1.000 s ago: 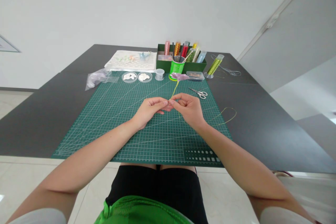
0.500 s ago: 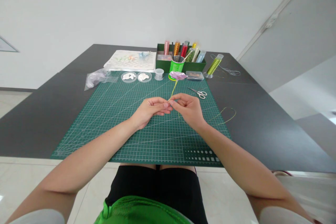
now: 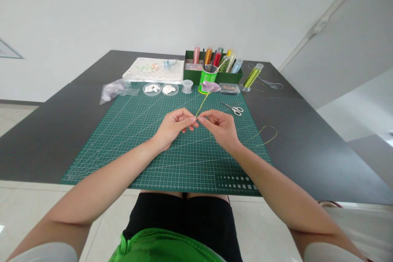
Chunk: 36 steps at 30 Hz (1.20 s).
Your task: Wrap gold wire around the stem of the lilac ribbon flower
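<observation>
A lilac artificial flower (image 3: 210,86) stands tilted on a thin yellow-green stem (image 3: 202,105) above the cutting mat (image 3: 123,131). My left hand (image 3: 178,127) pinches the lower end of that stem between thumb and index finger, the other fingers curled. Right beside it, my right hand (image 3: 219,127) is closed in a pinch, thumb and index fingertip close to the left fingertips. A fine green thread (image 3: 270,127) loops on the table to the right and runs back under my right hand, which appears to grip it; the fingertips hide the exact hold.
White-handled scissors (image 3: 236,109) lie right of the hands. Farther back are a green tin (image 3: 208,77) with tools, a dark green box (image 3: 192,75) of thread spools, two dishes of white pieces (image 3: 152,89), a clear plastic bag (image 3: 113,91), papers (image 3: 147,74) and a green thread spool (image 3: 253,77).
The flower has turned, showing more of its petals, and its stem leans more to the right. My left fingers have shifted slightly; both hands stay together over the mat.
</observation>
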Available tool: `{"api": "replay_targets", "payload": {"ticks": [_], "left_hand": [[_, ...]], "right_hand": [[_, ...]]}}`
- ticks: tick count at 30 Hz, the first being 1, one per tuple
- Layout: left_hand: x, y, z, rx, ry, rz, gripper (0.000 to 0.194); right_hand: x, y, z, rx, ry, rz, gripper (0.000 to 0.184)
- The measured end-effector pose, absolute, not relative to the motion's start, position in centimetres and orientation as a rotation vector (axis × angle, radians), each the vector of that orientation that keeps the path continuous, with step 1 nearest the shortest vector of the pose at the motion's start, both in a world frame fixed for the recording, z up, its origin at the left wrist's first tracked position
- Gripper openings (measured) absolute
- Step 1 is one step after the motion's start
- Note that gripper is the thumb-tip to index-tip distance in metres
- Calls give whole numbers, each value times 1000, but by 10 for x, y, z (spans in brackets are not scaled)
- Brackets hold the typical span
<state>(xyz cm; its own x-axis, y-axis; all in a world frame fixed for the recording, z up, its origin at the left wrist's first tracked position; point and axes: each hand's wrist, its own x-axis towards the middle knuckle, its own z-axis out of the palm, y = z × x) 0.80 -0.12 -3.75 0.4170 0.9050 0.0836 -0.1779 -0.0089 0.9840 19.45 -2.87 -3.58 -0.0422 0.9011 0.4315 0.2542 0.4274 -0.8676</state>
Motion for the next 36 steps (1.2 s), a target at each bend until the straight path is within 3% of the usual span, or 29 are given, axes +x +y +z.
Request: {"api": "replay_targets", "payload": {"ticks": [10,19,26,36], "left_hand": [[4,5,-35,1537,815,1100,20],[-1,1,-33,1931,1023,1135,10],[1,-7,-35,2125,964,920,10],[2,-16,-31,2262,729,617,12]], "right_hand": [[197,-35,-32,-1016,-1877,398,23],[209,-35,-19,-988,-1880,705,25],[223,-29,-9,-936,-1800,980,28],[235,-26,-2,-1036,-1923,851,39]]}}
